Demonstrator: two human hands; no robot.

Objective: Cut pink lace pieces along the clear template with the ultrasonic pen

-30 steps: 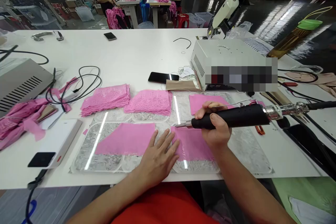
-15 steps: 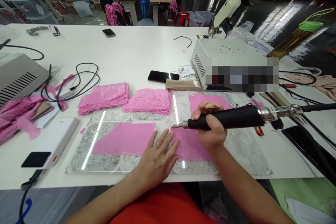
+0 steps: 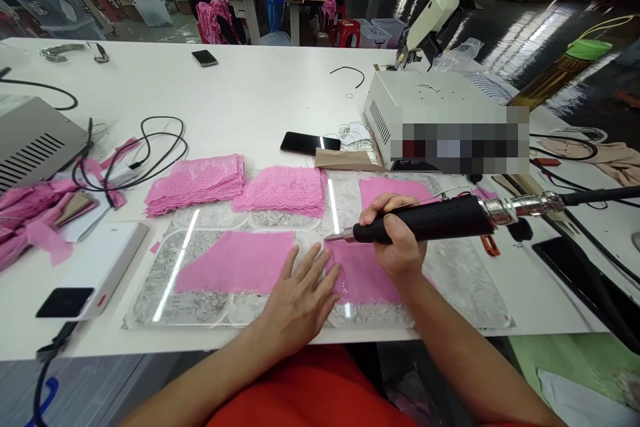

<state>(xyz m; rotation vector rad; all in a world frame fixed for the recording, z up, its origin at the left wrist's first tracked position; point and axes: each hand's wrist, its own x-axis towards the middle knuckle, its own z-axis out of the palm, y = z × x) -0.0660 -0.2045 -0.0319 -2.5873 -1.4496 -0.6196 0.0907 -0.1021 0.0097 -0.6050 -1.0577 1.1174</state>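
My left hand (image 3: pixel 303 303) lies flat with fingers spread, its fingertips between two flat pieces of pink fabric. The left pink fabric piece (image 3: pixel 235 263) has a slanted left edge. My right hand (image 3: pixel 403 253) is wrapped round a black corded handpiece (image 3: pixel 445 219) with a slim metal tip. That tip points left, at the upper left corner of the right pink fabric piece (image 3: pixel 367 280), just above my left fingertips. Whether it touches the fabric I cannot tell. Both pieces lie on a clear, marble-patterned sheet (image 3: pixel 465 293). My right hand and the handpiece cover part of the right piece.
Two stacks of pink lace fabric (image 3: pixel 197 183) stand behind the flat pieces. A black phone (image 3: pixel 310 143) lies near a grey metal box (image 3: pixel 425 90). Looped black cables (image 3: pixel 165 119) and a white box (image 3: pixel 117 260) are on the left. People work at sewing machines beyond the table.
The handpiece's rear end and cable have risen slightly, and its tip has shifted a touch left. My left hand stays in place on the sheet. The whole view has shifted a little.
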